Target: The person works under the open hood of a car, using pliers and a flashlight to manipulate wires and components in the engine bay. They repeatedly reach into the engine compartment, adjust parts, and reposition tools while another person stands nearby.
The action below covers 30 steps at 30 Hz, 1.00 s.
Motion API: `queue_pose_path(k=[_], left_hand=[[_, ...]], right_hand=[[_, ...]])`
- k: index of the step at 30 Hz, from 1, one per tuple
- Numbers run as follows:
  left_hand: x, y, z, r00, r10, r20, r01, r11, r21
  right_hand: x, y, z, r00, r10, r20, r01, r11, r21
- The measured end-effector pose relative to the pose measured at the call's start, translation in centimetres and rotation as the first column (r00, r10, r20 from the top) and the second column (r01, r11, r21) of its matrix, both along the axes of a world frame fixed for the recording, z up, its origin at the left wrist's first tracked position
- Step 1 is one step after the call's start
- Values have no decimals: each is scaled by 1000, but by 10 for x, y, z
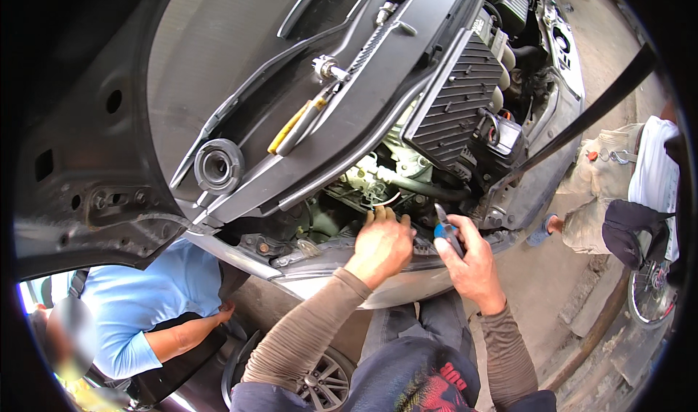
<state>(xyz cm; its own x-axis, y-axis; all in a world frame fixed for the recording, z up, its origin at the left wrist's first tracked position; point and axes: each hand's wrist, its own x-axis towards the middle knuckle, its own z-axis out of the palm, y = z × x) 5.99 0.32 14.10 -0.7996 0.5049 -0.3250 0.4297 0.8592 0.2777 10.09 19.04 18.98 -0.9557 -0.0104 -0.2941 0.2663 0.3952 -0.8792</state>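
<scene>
My left hand reaches over the car's front edge into the engine bay, its fingers curled and closed beside a thin pale wire. What the fingertips hold, if anything, is hidden. In my right hand, just right of it, is a small tool with a pointed grey metal tip and a blue part near the fingers; its exact kind does not show. Beyond my hands run a dark hose and pale metal engine parts.
A ribbed black box stands over the engine. On the black cowl lie a yellow-handled tool, bulbs and a round black cap. A dark strut slants across the right. People stand left, in blue, and right.
</scene>
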Motion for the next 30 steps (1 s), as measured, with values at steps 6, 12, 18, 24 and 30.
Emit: queue_pose_path(k=[6, 12, 18, 24, 30], left_hand=[[-26, -17, -2, 962, -91, 257, 96, 995, -5], [-38, -24, 2, 943, -115, 311, 106, 993, 45], [-53, -28, 1, 896, -95, 435, 74, 995, 65], [-69, -34, -16, 945, -65, 321, 45, 997, 68], [-68, -28, -26, 969, -195, 155, 171, 973, 153]], right_hand=[[-12, 6, -8, 999, -34, -6, 34, 999, -15], [7, 26, -15, 991, -109, 79, 108, 994, 20], [31, 35, -25, 977, -165, 138, 167, 986, -6], [40, 47, -22, 965, -205, 165, 206, 979, 13], [41, 53, -17, 961, -197, 193, 206, 978, -24]])
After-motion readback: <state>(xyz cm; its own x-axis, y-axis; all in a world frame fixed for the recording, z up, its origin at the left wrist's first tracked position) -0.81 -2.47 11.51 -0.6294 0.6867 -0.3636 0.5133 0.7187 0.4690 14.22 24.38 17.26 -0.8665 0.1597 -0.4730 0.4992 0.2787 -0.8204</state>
